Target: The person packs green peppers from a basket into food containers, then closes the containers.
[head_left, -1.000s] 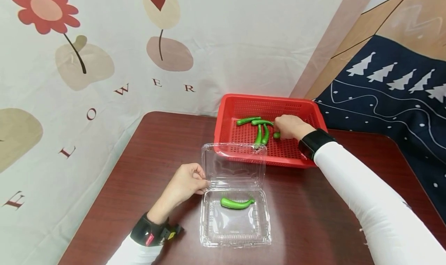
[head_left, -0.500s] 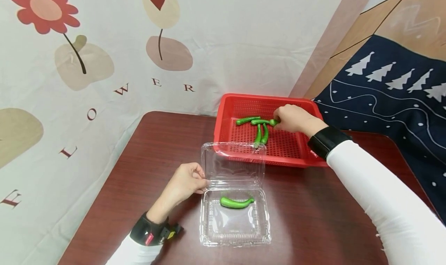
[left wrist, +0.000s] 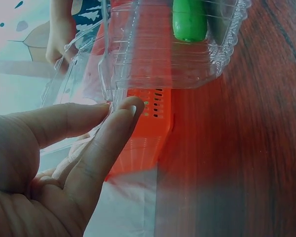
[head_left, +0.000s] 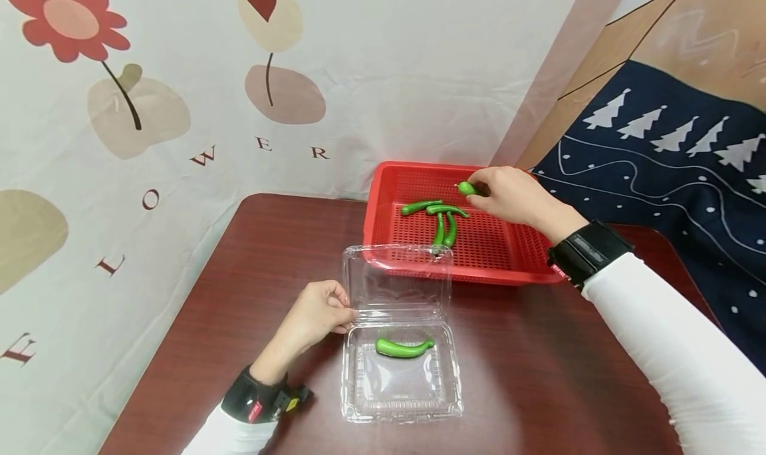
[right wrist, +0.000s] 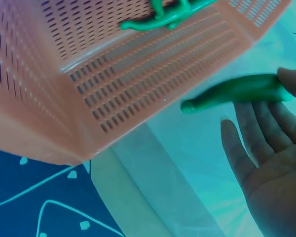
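My right hand (head_left: 511,195) pinches a green chili pepper (right wrist: 237,93) between thumb and fingers, above the back of a red basket (head_left: 372,209). In the head view only one end of that pepper shows. Several more green chili peppers (head_left: 447,210) lie on the basket's floor. In front of it stands a clear plastic clamshell box (head_left: 397,398) with its lid (head_left: 397,285) raised. One green chili pepper (head_left: 402,348) lies crosswise inside. With thumb and forefinger, my left hand (head_left: 314,314) pinches the box at its left side, by the hinge (left wrist: 116,98).
Everything stands on a dark red-brown wood-grain table (head_left: 275,242). Behind it hangs a white cloth (head_left: 431,96) printed with flowers and letters. A navy cloth (head_left: 658,169) with white trees hangs at the right. The raised lid overlaps the basket's front side in the head view.
My right hand has picked up a chili pepper and lifted it up and back above the basket. The left hand keeps its hold on the box. The head view has shifted slightly.
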Tool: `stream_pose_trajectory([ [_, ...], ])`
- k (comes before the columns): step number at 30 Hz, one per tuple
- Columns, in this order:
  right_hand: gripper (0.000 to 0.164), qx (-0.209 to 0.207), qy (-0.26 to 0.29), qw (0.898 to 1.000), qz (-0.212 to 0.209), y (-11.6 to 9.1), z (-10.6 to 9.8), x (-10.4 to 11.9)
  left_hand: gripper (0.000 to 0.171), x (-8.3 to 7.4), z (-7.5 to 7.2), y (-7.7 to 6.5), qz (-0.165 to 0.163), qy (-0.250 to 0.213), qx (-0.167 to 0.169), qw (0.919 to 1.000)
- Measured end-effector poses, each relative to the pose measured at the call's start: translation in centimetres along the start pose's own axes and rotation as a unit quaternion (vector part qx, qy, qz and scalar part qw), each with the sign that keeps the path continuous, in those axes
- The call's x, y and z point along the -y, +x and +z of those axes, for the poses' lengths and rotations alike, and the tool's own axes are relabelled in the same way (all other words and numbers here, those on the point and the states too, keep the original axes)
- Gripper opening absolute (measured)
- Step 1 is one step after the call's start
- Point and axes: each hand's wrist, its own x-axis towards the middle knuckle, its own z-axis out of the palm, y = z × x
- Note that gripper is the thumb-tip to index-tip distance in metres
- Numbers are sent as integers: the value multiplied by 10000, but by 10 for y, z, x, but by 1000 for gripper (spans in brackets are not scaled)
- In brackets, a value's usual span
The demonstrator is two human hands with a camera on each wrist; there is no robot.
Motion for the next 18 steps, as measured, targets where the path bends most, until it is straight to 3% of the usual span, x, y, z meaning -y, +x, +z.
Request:
stream_pose_trajectory([
  [11,27,-957,472,9935,-401,-21,4,16,21,0,-1,-3,41,-11,22,10000],
  [18,29,-1228,882,9868,-573,-36,8,28,21,0,-1,-1,21,-68,39,10000],
])
